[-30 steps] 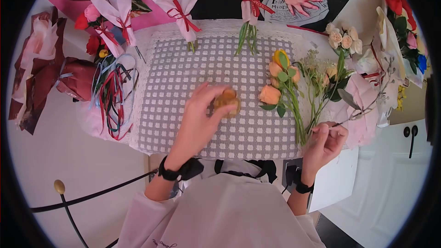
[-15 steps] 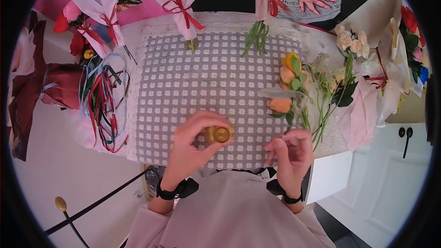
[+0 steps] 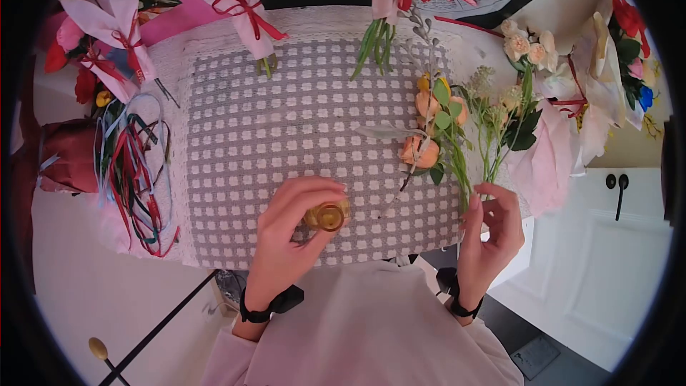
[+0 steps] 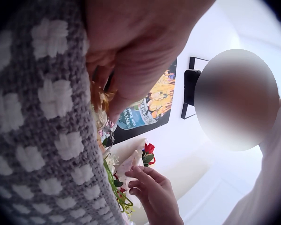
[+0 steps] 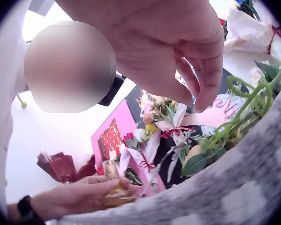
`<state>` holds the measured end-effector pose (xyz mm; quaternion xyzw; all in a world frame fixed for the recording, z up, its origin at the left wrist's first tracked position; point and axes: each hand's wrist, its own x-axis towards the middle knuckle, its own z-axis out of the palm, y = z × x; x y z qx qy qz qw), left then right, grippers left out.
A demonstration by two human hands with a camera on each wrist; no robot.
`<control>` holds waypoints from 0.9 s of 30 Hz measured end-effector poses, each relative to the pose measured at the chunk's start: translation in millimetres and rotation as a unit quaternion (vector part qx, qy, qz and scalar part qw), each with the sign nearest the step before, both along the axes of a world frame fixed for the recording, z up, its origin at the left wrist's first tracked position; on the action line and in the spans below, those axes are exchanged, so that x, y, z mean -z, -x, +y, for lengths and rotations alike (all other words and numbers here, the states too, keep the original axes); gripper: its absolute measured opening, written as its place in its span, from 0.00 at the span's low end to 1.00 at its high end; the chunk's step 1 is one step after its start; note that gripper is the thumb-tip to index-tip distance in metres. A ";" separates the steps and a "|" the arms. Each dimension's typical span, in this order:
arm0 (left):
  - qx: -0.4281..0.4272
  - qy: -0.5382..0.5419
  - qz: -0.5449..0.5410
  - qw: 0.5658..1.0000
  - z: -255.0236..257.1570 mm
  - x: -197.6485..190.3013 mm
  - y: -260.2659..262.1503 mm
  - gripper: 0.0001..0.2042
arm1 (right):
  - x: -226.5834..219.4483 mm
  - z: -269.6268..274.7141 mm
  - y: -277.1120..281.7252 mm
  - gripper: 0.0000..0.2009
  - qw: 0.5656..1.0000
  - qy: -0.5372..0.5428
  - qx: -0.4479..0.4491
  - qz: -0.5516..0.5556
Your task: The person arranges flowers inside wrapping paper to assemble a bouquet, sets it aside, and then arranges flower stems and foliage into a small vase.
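One amber vase [image 3: 329,216], near edge of checked cloth [image 3: 286,125]; left hand [image 3: 289,221] curled round it. Two bouquets, far edge. One branch [image 3: 389,131], earlier in right hand [image 3: 494,225], now across peach roses [image 3: 419,152]; right fingers loosely bent.

"WORLD" and "RAGE" on a poster's blue patch [image 4: 136,117]

Amber bottle [image 3: 329,216] looks like glossy see-through glass, checked mat's [image 3: 286,121] chunky rough woven cloth, red bow's [image 3: 246,5] smooth ribbon, bouquet wrap [image 3: 255,42] looks matt papery.
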<state>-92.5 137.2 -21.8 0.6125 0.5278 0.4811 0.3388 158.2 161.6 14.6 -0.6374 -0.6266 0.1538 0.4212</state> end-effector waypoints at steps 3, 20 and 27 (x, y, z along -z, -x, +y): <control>0.003 -0.005 -0.003 1.000 1.1 0.4 -0.9 0.17 | 3.2 11.8 -1.4 0.10 0.993 0.010 0.008 -0.120; 0.004 -0.007 0.007 1.000 -2.1 -0.2 0.1 0.15 | -5.1 15.0 -11.2 0.04 0.988 -0.062 0.103 -0.092; 0.002 -0.018 0.020 1.000 -2.5 -1.3 0.4 0.14 | 4.5 10.5 8.9 0.09 0.984 -0.054 0.027 0.165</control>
